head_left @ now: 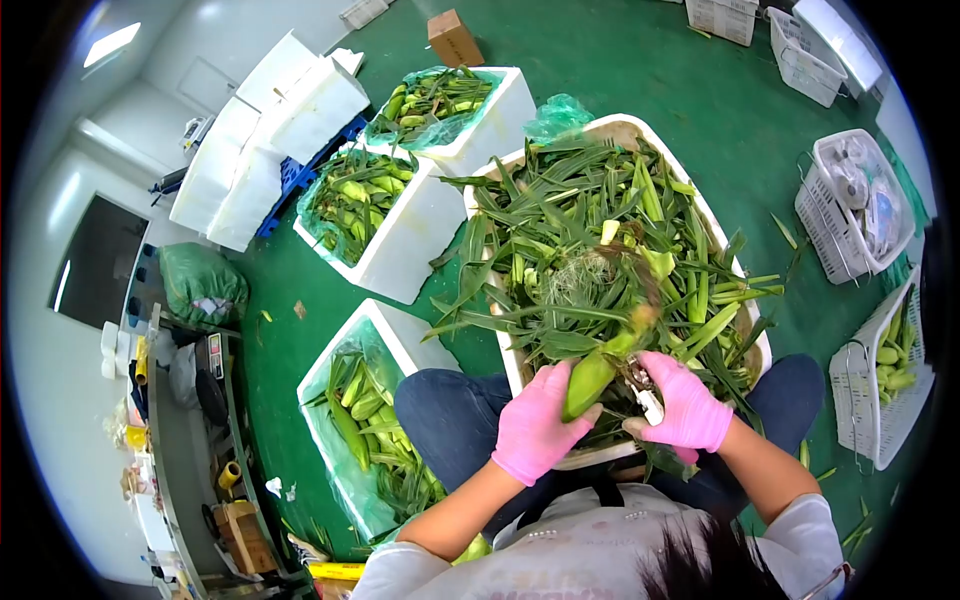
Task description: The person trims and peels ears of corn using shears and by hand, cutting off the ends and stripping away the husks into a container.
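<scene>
My left hand (545, 424), in a pink glove, is wrapped round an ear of corn (590, 386) still in its green husk. The silk end of the ear points away from me, over the large white tub (748, 330). Close beside it, my right hand (684, 404), gloved in pink too, is closed on a small metal tool with a white handle (650, 406); its exact kind is unclear. The tool's metal part is near the silk end. Stripped green leaves and husks (590, 215) heap up in the tub, with pale corn silk (580, 280) on top.
To the left, white foam boxes (400, 235) lined with green plastic hold unhusked corn. At right stand white baskets, one with corn (895, 370), another with plastic bags (865, 190). A cardboard box (455, 38) sits on the green floor. A cluttered shelf (190, 450) lines the left wall.
</scene>
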Demonstrator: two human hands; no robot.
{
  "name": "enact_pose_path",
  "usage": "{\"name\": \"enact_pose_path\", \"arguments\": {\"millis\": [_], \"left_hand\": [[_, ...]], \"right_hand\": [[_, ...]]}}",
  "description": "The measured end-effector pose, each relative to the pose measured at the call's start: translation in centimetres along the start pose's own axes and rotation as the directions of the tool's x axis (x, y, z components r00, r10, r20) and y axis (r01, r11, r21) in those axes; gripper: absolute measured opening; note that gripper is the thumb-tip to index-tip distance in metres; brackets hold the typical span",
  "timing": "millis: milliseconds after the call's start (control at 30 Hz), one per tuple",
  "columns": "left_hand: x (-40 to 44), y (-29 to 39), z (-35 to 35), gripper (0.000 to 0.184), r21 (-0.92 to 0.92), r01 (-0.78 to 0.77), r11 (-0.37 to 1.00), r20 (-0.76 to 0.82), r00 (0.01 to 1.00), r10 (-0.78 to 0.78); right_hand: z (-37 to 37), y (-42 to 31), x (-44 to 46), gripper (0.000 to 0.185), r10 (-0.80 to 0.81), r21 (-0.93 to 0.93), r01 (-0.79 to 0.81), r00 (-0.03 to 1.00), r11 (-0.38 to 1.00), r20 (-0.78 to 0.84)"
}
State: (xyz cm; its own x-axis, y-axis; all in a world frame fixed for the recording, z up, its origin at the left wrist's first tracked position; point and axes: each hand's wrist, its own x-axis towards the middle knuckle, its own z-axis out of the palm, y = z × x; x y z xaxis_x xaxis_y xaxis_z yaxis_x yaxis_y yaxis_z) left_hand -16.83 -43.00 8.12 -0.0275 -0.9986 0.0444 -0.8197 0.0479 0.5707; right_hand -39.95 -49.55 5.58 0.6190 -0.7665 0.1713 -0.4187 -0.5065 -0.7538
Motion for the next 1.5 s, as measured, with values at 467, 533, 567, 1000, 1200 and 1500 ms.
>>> {"name": "enact_pose_path", "arguments": {"millis": [467,533,567,1000,1200,1500], "left_hand": [[3.3,-5.1,-3.4,0.107,-0.638,0.269,0.721,0.656,0.681,0.326],[3.7,-5.3,-3.1,0.117,-0.673,0.341,0.656,0.694,0.599,0.399],[3.8,-6.0,-2.1,0.124,-0.713,0.405,0.572,0.688,0.559,0.462],[2.4,-6.6,0.3,0.105,-0.727,0.535,0.431,0.686,0.607,0.403],[1.9,-6.1,0.0,0.092,-0.7,0.495,0.515,0.708,0.574,0.411],[2.0,-2.4,0.0,0.072,-0.353,-0.372,0.859,0.131,0.889,0.439]], "right_hand": [[-3.1,1.0,-0.7,0.05,-0.068,0.554,-0.475,0.714,0.683,0.697],[-3.0,1.0,-0.9,0.048,-0.143,0.586,-0.492,0.675,0.644,0.724],[-3.7,-0.3,-0.2,0.048,-0.079,0.534,-0.547,0.647,0.645,0.758],[-1.6,-0.9,-3.7,0.057,0.001,0.58,-0.534,0.736,0.615,0.677],[-3.7,-3.5,-1.0,0.041,0.198,0.346,-0.561,0.694,0.752,0.693],[-1.5,-5.5,-3.2,0.031,0.468,0.871,-0.485,0.789,0.077,0.398]]}}
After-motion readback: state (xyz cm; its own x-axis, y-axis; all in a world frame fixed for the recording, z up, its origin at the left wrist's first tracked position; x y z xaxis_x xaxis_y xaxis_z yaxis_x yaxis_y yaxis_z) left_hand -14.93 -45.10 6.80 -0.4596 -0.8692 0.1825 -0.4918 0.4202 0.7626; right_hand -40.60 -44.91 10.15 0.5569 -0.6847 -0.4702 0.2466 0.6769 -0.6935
